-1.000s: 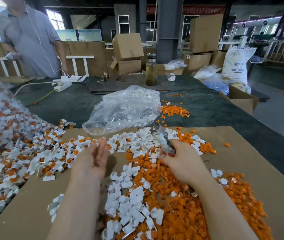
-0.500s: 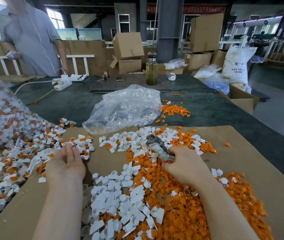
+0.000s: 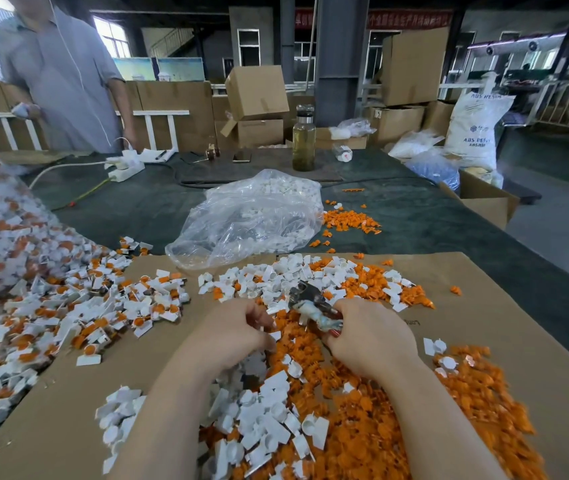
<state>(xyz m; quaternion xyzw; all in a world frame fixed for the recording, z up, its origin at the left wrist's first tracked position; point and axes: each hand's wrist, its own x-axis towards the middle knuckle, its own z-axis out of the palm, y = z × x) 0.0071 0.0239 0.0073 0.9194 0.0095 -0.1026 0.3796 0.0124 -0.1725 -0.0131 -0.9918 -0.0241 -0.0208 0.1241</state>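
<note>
Cardboard-covered tabletop (image 3: 518, 341): white plastic caps (image 3: 265, 420), orange plastic plugs (image 3: 362, 427) heaped within reach.
My right hand (image 3: 369, 337) grips worn metal pliers (image 3: 311, 299); left hand (image 3: 231, 334) curled close to feed them, hold unclear.

You have two hands at work, one left hand (image 3: 238, 332) and one right hand (image 3: 369, 337), and there is one metal tool (image 3: 314, 304). You can also count one clear plastic bag (image 3: 252, 216), one glass bottle (image 3: 304, 140), one white sack (image 3: 477, 129) and one other person (image 3: 64, 74). The white pieces (image 3: 262, 424) and the orange pieces (image 3: 373, 417) are far too many to count, each kind lying in heaps.
</note>
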